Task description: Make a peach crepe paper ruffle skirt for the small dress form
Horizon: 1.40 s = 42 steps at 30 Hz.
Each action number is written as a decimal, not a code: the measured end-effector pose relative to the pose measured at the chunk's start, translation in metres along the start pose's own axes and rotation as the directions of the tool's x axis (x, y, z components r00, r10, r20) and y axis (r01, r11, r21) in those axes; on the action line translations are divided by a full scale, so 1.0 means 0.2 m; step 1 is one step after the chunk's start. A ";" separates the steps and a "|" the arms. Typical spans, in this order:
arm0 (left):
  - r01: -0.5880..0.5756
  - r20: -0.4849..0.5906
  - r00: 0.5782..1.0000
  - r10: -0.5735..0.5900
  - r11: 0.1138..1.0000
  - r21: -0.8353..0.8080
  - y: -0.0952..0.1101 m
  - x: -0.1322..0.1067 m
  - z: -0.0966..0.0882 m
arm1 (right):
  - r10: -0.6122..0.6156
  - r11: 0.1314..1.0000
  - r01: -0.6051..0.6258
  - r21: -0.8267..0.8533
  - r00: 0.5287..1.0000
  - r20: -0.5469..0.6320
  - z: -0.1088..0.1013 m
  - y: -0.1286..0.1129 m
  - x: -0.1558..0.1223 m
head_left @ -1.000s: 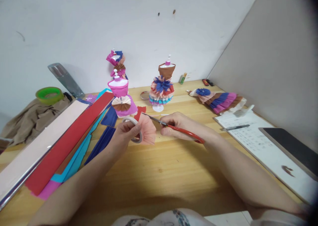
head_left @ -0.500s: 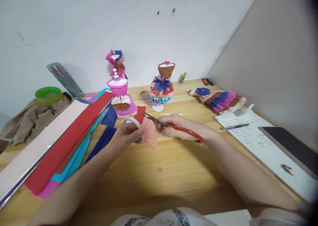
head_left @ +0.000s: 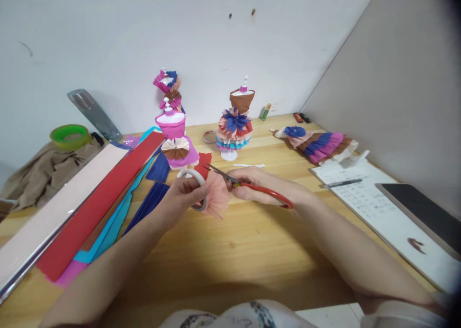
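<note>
My left hand is closed around a white roll of tape. Pleated pink crepe paper fans out beside its fingertips, with a red crepe piece just above. In my right hand are red-handled scissors, their dark blades pointing left across the red and pink paper. Whether the blades touch the paper I cannot tell. Behind stand a small dress form in pink paper and another in a brown top with ruffled layers.
Long crepe sheets, among them a red one, lie at the left. A green tape roll rests on brown cloth. A ruffled paper dress, a written sheet and a phone are at the right.
The scissors have shifted very slightly left over the paper. Both hands keep their hold, and the view has moved a little.
</note>
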<state>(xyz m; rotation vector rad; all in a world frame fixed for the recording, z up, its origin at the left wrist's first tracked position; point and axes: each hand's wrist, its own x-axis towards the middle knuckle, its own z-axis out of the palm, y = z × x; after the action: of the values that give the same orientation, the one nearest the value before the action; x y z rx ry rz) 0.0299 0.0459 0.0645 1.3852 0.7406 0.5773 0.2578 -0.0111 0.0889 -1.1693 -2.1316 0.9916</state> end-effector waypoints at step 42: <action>-0.165 -0.166 0.977 0.136 0.971 -0.173 0.02 -0.02 0.03 | -0.062 0.995 0.054 -0.078 0.993 -0.105 0.01 -0.09 -0.03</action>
<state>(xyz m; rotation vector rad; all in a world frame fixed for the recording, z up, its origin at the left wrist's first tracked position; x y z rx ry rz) 0.0317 0.0403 0.0689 1.2389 0.6883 0.8596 0.2505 -0.0235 0.1007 -1.1624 -2.1214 0.8114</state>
